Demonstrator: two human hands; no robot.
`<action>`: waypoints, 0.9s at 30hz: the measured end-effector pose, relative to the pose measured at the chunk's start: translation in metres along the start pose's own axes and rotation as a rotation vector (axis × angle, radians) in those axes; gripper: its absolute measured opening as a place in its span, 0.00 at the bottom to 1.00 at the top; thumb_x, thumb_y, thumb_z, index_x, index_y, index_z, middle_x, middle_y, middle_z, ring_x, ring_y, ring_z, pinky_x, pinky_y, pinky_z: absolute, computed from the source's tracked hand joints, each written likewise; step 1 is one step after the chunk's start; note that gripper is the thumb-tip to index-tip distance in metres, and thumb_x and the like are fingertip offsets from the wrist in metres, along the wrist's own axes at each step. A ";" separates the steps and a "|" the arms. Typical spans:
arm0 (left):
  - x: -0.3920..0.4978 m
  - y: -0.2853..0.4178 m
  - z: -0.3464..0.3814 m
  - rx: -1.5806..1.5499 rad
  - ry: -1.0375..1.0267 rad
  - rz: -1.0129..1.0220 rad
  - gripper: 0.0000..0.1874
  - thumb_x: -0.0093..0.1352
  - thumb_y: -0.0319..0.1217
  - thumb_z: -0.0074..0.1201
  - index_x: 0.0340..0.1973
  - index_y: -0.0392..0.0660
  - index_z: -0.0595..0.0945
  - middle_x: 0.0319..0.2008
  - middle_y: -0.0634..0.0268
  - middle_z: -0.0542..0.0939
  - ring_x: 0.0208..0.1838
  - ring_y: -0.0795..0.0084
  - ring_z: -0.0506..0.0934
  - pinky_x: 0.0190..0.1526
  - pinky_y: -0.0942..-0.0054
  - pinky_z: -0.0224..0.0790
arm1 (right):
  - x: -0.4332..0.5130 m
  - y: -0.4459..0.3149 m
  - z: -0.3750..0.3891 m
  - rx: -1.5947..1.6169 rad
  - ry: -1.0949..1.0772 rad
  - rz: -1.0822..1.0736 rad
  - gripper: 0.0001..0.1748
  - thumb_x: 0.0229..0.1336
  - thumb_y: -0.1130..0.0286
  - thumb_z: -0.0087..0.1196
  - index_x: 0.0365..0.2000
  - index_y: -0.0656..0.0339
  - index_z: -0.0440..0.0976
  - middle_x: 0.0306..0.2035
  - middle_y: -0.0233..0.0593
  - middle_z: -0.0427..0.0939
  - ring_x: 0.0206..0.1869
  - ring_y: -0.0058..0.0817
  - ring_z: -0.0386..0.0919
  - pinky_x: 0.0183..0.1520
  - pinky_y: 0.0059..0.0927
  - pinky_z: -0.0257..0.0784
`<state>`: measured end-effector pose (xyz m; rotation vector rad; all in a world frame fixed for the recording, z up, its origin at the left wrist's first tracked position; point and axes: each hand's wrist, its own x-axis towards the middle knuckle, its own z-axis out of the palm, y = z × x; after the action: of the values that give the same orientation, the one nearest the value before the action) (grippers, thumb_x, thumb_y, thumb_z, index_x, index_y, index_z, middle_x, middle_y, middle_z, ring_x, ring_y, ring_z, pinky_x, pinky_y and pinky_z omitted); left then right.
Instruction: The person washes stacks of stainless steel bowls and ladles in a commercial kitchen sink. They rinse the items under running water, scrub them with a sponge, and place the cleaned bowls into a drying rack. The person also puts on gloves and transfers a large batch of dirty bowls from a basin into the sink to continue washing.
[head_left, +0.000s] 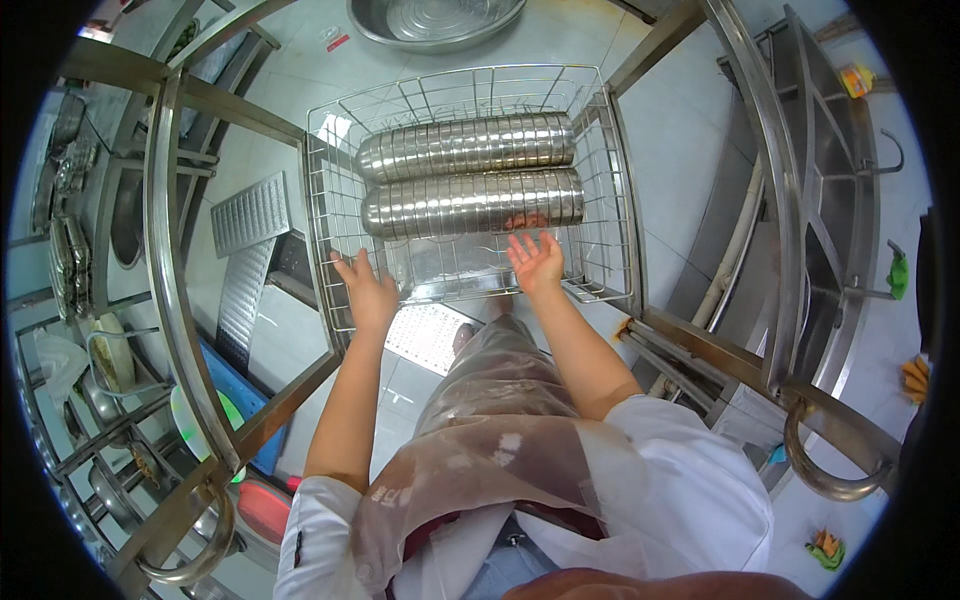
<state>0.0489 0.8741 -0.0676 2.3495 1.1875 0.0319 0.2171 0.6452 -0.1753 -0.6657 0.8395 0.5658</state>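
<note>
A wire basket (480, 73) of metal rods sits within a steel frame before me. Two long rows of nested metal bowls or dishes lie on their sides in it, a far row (469, 146) and a near row (476, 202). Below the near row, a shiny metal surface (457, 262) shows through the basket. My left hand (367, 292) is at the basket's near left corner, fingers spread, with nothing held. My right hand (538, 264) is palm up with its fingers apart, just on the near side of the near row, empty.
Steel posts and rails (166, 247) stand on both sides. A large round metal basin (439, 22) lies on the tiled floor beyond. Ridged metal plates (251, 214) and a blue crate (259, 420) are at the left. Sinks with taps (892, 150) line the right, near pipes.
</note>
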 end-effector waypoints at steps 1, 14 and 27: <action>-0.004 0.000 -0.006 -0.006 -0.009 0.012 0.31 0.66 0.26 0.54 0.65 0.35 0.65 0.74 0.32 0.42 0.69 0.33 0.63 0.65 0.57 0.65 | -0.002 -0.003 -0.003 -0.007 -0.016 0.018 0.24 0.65 0.53 0.48 0.57 0.48 0.63 0.70 0.47 0.58 0.65 0.51 0.68 0.62 0.53 0.65; -0.110 0.009 -0.024 -0.180 -0.345 0.473 0.19 0.62 0.27 0.60 0.50 0.41 0.78 0.70 0.42 0.63 0.68 0.40 0.66 0.65 0.56 0.64 | -0.075 -0.010 -0.099 -0.753 -0.213 0.315 0.10 0.66 0.62 0.52 0.45 0.53 0.74 0.38 0.35 0.83 0.33 0.24 0.80 0.34 0.29 0.76; -0.107 -0.012 0.039 -0.134 -1.263 0.562 0.08 0.72 0.32 0.56 0.42 0.42 0.81 0.32 0.69 0.82 0.36 0.79 0.78 0.38 0.78 0.68 | -0.275 -0.060 -0.339 -0.164 0.238 -0.247 0.08 0.60 0.62 0.59 0.34 0.55 0.75 0.30 0.32 0.80 0.27 0.23 0.78 0.27 0.26 0.70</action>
<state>-0.0171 0.7822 -0.0859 1.8593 -0.0853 -0.9722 -0.0563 0.3076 -0.1003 -0.9861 0.9215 0.3376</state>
